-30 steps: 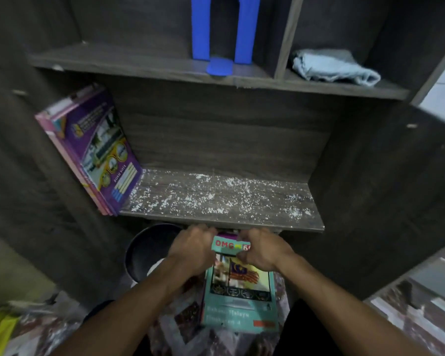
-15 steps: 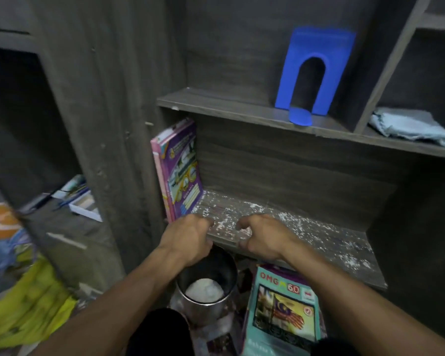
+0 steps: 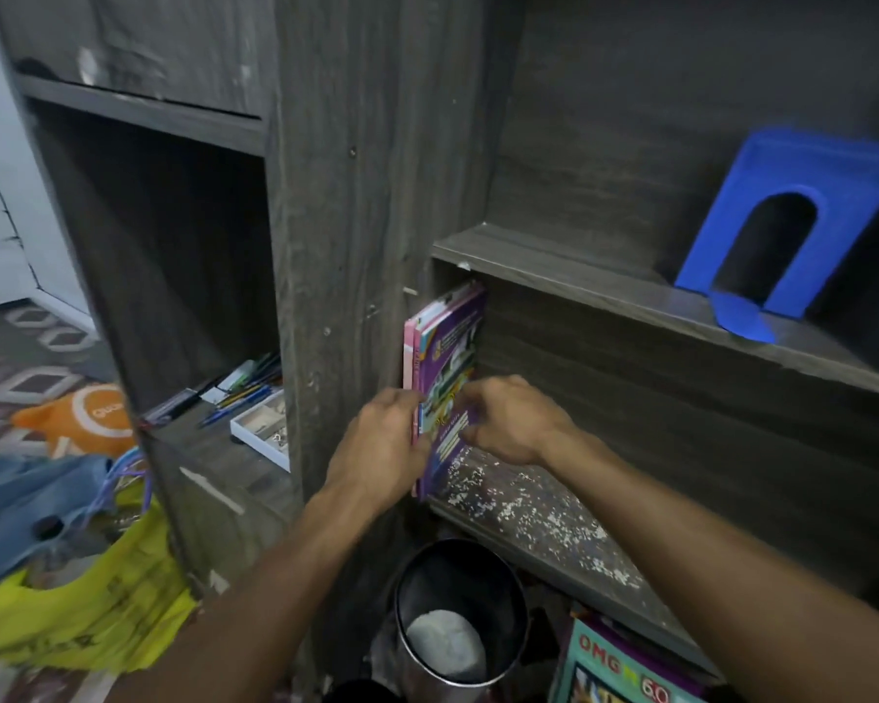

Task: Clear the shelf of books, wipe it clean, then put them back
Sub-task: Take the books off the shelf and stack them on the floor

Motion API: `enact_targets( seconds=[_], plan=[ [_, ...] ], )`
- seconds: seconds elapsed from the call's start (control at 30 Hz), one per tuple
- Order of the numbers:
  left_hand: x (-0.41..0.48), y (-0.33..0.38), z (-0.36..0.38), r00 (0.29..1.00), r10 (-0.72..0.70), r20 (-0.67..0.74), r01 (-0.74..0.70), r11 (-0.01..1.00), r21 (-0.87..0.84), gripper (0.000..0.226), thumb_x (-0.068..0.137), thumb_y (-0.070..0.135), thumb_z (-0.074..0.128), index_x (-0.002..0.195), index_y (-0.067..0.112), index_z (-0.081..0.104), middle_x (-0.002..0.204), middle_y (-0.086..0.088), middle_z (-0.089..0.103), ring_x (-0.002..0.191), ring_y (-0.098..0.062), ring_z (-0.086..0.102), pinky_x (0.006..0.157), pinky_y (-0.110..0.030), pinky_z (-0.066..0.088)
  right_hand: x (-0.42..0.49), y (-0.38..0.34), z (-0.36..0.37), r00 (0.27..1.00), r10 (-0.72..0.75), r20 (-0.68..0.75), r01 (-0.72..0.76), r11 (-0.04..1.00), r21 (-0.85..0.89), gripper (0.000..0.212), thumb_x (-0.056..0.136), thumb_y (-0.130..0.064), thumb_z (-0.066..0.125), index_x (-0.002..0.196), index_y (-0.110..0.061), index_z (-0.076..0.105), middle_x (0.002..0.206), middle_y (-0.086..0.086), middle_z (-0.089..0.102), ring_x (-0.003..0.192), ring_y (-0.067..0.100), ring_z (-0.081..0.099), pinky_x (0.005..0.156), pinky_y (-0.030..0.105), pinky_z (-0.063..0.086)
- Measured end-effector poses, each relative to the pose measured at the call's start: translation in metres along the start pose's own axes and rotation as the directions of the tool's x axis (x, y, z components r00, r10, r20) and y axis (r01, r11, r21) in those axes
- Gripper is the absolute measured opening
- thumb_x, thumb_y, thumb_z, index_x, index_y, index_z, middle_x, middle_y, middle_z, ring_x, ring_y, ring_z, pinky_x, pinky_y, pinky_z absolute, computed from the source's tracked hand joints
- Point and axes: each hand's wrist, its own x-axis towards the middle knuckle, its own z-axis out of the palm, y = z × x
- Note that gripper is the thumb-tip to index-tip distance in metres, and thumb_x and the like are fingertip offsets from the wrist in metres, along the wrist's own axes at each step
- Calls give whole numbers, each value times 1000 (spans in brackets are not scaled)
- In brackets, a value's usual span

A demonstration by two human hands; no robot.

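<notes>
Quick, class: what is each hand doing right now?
Left hand: grips the thin purple and pink books.
Right hand: fingers touch their cover; grip cannot be told.

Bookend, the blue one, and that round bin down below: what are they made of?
Bookend: probably painted sheet metal, maybe plastic. It is thin and flat, matte blue, with a tongue bent out at the base.
Bin: looks like shiny metal. Its rim and outer wall glint silver, and the inside is dark.

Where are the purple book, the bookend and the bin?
purple book (image 3: 450, 342): head view, front cover.
bookend (image 3: 823, 164): head view, upright plate above the arch.
bin (image 3: 463, 570): head view, inner wall.
</notes>
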Motion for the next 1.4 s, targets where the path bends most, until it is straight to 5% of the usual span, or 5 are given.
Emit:
enact_targets(
  seconds=[0.23,0.6,0.87,1.4],
  plan=[
    [17,-5,19,993,-55,-107,42,992,-122,53,85,19,68,135,16,52,129,-3,53,114,-22,56,97,-38,47,36,-4,-3,997,-32,-64,31,999,-16,36,88,-26,68,124,-26,63,123,2,60,107,22,61,86,35,51],
    [36,-9,44,967,-153,-202,101,964,-247,75,84,15,70,147,18,30,142,-1,43,129,-16,45,104,-31,38,80,1,-8,951,-126,-282,129,992,-7,61,87,-21,70,142,-21,45,147,-1,45,132,21,45,108,40,41],
    [41,-7,60,941,-226,-251,140,937,-320,77,85,12,69,150,17,27,140,-3,43,126,-16,47,102,-29,40,96,2,-1,907,-249,-341,224,968,-109,64,87,-15,68,145,-23,44,150,-4,46,135,22,42,109,45,39],
    [54,5,75,909,-253,-330,179,955,-237,56,81,16,74,130,14,48,118,-3,46,103,-18,57,84,-34,54,102,28,2,857,-379,-350,318,922,-219,55,92,-14,62,144,-22,46,144,-1,48,123,21,47,98,39,45]
  ],
)
